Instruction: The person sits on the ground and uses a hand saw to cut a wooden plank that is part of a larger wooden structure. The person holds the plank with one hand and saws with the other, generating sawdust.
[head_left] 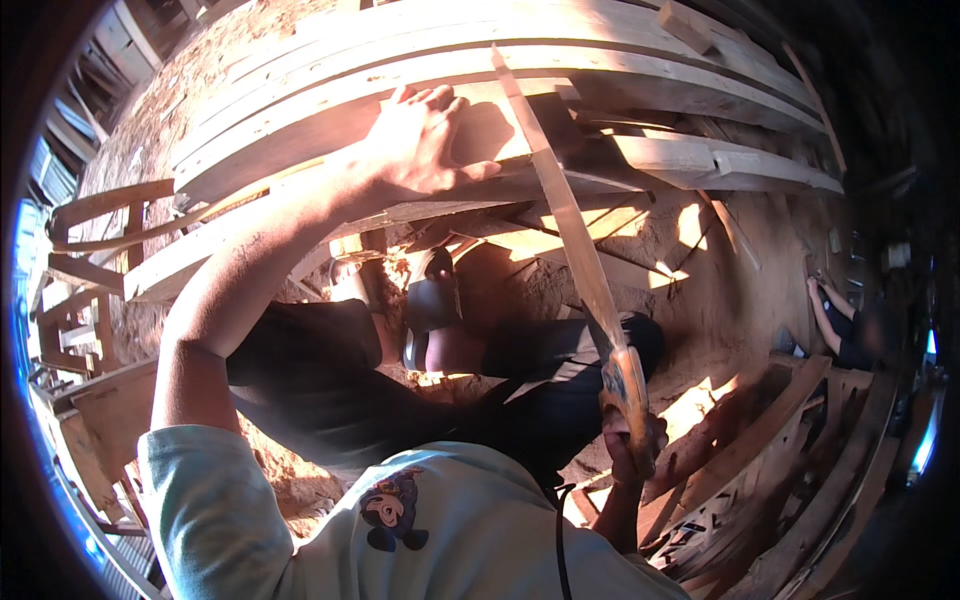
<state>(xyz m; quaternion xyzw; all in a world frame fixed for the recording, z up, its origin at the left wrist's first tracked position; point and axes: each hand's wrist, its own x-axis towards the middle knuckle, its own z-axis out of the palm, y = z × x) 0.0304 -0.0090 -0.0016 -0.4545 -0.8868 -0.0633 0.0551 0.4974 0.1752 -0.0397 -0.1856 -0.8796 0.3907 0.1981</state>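
My left hand (428, 142) lies with its fingers stretched out on a short wooden board (487, 128), pressing on its upper face. The board rests among long pale beams. My right hand (637, 448) is wrapped round the wooden handle of a handsaw (560, 195), low on the right, close to my knee. From there the long blade slants up and away to the left, across the right end of the board. The tip reaches over the far beams. Whether the teeth touch the wood, I cannot tell.
Long beams (330, 75) run crosswise at the far side, with a small block (685, 28) on top. A notched beam (725, 163) lies at right. Offcuts and shavings litter the ground by my feet. Stacked timber (760, 450) stands near right; another person (850, 325) sits farther right.
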